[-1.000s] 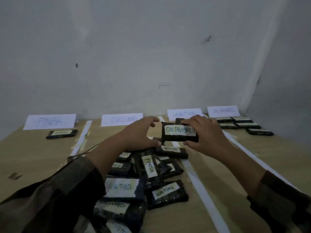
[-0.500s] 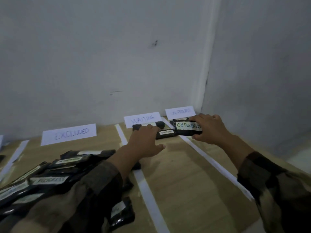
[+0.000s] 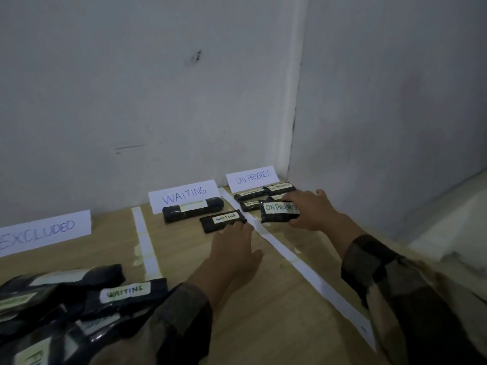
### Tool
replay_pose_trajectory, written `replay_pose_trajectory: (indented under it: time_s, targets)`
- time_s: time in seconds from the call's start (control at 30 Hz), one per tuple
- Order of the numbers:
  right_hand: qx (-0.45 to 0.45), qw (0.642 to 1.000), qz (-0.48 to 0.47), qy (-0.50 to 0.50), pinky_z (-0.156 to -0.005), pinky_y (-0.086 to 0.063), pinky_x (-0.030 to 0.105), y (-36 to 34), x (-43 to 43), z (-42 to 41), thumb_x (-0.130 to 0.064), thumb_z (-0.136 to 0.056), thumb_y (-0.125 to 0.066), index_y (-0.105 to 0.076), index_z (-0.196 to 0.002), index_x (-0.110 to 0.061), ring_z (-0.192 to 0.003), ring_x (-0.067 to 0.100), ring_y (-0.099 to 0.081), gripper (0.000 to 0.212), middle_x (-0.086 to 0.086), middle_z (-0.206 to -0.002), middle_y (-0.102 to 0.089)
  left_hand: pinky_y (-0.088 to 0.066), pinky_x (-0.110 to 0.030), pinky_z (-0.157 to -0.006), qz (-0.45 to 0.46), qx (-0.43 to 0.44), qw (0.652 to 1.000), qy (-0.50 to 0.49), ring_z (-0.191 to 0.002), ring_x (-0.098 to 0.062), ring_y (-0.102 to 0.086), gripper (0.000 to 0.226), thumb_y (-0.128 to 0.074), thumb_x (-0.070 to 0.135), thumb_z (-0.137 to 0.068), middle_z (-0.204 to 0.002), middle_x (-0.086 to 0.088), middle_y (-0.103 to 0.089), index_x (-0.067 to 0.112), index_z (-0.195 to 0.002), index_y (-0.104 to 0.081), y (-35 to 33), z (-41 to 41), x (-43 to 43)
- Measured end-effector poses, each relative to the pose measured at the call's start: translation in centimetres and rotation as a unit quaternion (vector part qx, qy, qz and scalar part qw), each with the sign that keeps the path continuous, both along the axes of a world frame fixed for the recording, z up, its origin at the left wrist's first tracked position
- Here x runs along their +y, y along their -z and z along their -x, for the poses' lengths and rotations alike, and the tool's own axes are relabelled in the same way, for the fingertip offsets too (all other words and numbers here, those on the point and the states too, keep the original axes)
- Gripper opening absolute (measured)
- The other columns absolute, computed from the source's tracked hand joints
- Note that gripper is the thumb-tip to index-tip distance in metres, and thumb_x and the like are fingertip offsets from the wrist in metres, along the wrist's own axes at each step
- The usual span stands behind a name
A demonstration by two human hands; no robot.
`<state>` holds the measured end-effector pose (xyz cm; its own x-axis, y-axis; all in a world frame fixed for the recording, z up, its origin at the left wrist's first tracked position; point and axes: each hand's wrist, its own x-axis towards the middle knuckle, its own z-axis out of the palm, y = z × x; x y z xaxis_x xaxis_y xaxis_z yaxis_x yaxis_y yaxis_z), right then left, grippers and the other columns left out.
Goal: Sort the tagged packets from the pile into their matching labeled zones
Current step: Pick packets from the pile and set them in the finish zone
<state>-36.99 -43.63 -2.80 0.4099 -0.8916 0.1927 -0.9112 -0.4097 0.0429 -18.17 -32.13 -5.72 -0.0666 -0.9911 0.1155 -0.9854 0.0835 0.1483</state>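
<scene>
Head view: right hand (image 3: 313,212) grips a packet tagged ON PROGRESS (image 3: 279,213), low in the zone before the ON PROGRESS sign (image 3: 253,177), just beside other packets (image 3: 251,194). Left hand (image 3: 234,248) lies flat, fingers straight, by a WAITING packet (image 3: 222,219).

Black packet tagged ON PROGRESS (image 3: 280,212), tag up, gripped at one end by the right hand (image 3: 313,213), in front of the ON PROGRESS card (image 3: 252,177) among like packets (image 3: 250,194). Two WAITING packets (image 3: 222,220) (the far tag unreadable) lie before the WAITING card (image 3: 184,197); the pile (image 3: 79,299) sits lower left
</scene>
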Motion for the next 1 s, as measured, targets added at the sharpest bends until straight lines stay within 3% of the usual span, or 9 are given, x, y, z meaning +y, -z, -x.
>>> replay_pose_trajectory:
  time_s: [0.27,0.63,1.0]
  targets:
    - [0.007,0.999,-0.037,-0.018,-0.112,-0.003,0.048,2.0,-3.6,-1.2,-0.039,-0.082,-0.062,-0.037,-0.137,-0.034,-0.131,0.017,-0.04,0.061,-0.007,-0.143,-0.045,-0.041,-0.04,-0.099,-0.005,0.02,1.0,-0.008,-0.122,-0.022,-0.044,0.061,-0.047,0.054,-0.087,-0.136,-0.002,-0.045,0.022,-0.138,-0.036,1.8,0.4,-2.8]
    - [0.068,0.994,-0.083,-0.015,-0.111,0.01,0.053,2.8,-6.5,-2.1,-0.045,-0.08,-0.061,-0.03,-0.143,-0.038,-0.139,0.019,-0.029,0.07,-0.005,-0.148,-0.039,-0.037,-0.043,-0.102,-0.041,-0.013,0.999,0.008,-0.128,-0.022,-0.038,0.057,-0.041,0.057,-0.088,-0.141,-0.002,-0.04,0.024,-0.135,-0.042,2.6,-0.3,-3.5]
    - [0.055,0.993,-0.101,-0.004,-0.111,0.013,0.056,2.3,-5.7,-2.5,-0.037,-0.084,-0.061,-0.035,-0.14,-0.041,-0.14,0.02,-0.027,0.062,-0.004,-0.147,-0.039,-0.037,-0.043,-0.101,-0.046,-0.014,0.999,0.008,-0.125,-0.023,-0.04,0.056,-0.043,0.056,-0.088,-0.138,-0.004,-0.041,0.023,-0.133,-0.043,2.4,-0.3,-3.6]
